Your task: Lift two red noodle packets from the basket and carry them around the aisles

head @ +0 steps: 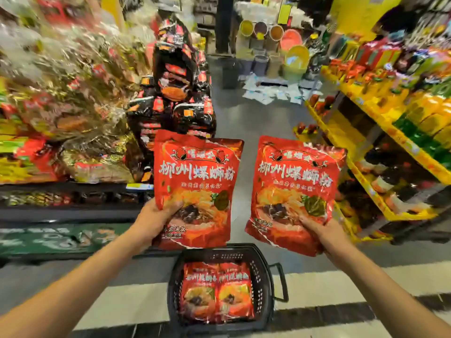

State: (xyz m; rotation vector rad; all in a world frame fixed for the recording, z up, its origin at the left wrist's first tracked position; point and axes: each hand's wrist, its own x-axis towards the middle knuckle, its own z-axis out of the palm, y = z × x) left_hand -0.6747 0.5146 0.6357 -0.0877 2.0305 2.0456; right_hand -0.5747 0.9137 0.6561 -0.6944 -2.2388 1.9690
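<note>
Left hand [156, 217] grips the lower left corner of a glossy red plastic noodle packet [196, 184], held upright. Right hand [319, 231] grips the bottom edge of a second identical red packet [294, 189], tilted slightly. Both hang above a black perforated plastic basket [262, 276] on the floor, holding two more red packets [217, 291] side by side.
</note>
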